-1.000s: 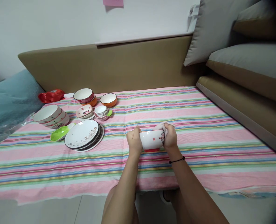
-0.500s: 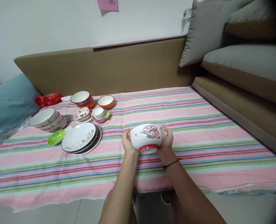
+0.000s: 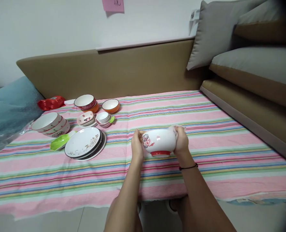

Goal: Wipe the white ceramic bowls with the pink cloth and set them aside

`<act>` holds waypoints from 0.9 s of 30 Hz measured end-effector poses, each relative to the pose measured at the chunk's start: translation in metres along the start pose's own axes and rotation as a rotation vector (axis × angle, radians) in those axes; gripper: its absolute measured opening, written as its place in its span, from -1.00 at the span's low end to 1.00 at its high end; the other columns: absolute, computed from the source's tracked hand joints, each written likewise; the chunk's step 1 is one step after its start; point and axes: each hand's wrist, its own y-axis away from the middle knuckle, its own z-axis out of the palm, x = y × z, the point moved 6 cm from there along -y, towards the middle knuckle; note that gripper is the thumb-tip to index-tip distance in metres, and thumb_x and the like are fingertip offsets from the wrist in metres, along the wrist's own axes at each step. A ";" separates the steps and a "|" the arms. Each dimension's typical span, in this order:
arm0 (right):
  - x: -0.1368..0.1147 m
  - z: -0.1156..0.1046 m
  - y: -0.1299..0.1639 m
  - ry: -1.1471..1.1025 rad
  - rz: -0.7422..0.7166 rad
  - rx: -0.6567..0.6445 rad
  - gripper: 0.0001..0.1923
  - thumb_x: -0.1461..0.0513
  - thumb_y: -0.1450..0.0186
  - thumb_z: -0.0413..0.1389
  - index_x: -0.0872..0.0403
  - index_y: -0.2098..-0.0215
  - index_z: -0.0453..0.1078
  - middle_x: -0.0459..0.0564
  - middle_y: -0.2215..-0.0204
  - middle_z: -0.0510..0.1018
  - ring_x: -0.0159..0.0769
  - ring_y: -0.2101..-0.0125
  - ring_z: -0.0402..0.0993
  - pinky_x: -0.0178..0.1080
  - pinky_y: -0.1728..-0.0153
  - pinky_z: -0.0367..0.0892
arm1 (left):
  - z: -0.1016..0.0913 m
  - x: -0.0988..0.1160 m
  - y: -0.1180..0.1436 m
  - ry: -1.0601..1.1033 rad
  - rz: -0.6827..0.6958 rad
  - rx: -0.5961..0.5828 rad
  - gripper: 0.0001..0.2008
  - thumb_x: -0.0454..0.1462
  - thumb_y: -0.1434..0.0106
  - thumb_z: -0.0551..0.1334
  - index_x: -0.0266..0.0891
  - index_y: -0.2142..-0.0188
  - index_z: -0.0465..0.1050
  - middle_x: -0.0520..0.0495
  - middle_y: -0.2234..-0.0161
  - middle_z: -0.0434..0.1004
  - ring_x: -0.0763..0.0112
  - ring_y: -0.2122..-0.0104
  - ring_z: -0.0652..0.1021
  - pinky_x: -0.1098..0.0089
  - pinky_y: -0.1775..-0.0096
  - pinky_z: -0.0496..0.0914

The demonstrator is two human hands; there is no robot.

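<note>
Between my two hands is a white bowl [image 3: 162,140] with a red foot and a red-and-black flower pattern, tilted so that its outer side faces me. My left hand [image 3: 137,146] is closed round its left edge. At the right edge my right hand [image 3: 182,142] grips the bowl, with a pale, thin wipe or tissue [image 3: 173,128] pressed between the fingers and the rim. The bowl is held above the striped cloth [image 3: 205,154]; its inside is hidden from me.
To the left stand stacked plates [image 3: 83,143], a green leaf-shaped dish [image 3: 60,141], large nested bowls [image 3: 47,124], small dishes [image 3: 85,118], little cups [image 3: 102,117] and orange bowls [image 3: 110,106]. Sofa cushions [image 3: 251,67] rise at the right, a backrest [image 3: 133,72] behind.
The bowl has been turned between my hands, its flower pattern shifting to the left side. Both hands have moved slightly to the right with it.
</note>
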 end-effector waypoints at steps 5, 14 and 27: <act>-0.016 0.006 0.018 0.787 -0.341 -0.113 -0.56 0.08 -0.05 0.07 0.00 0.81 -0.05 -0.21 0.82 -0.06 -0.47 0.72 -0.07 -0.28 0.64 -0.13 | 0.016 0.015 0.014 -0.439 0.259 -0.191 -0.48 0.01 -0.29 0.00 -0.20 0.68 0.33 -0.01 0.63 0.35 0.40 0.54 0.36 0.38 0.39 0.19; -0.006 0.022 0.032 0.578 -0.341 -0.262 -0.63 0.11 -0.18 0.01 0.05 0.74 0.20 -0.16 0.77 0.15 -0.42 0.67 0.09 -0.32 0.61 0.00 | 0.004 0.014 0.011 -0.506 0.240 0.010 -0.44 -0.01 -0.26 0.08 -0.18 0.77 -0.02 0.09 0.74 -0.07 0.51 0.66 0.06 0.33 0.52 -0.06; 0.030 0.029 0.030 -0.445 0.290 -0.159 -0.71 0.10 -0.14 0.00 0.02 0.29 0.47 -0.12 0.38 0.59 -0.24 0.30 0.49 -0.23 0.29 0.38 | -0.010 -0.010 -0.005 0.561 -0.248 0.170 -0.73 -0.18 -0.14 0.16 -0.23 0.64 0.31 0.06 0.70 0.32 0.45 0.62 0.41 0.44 0.45 0.32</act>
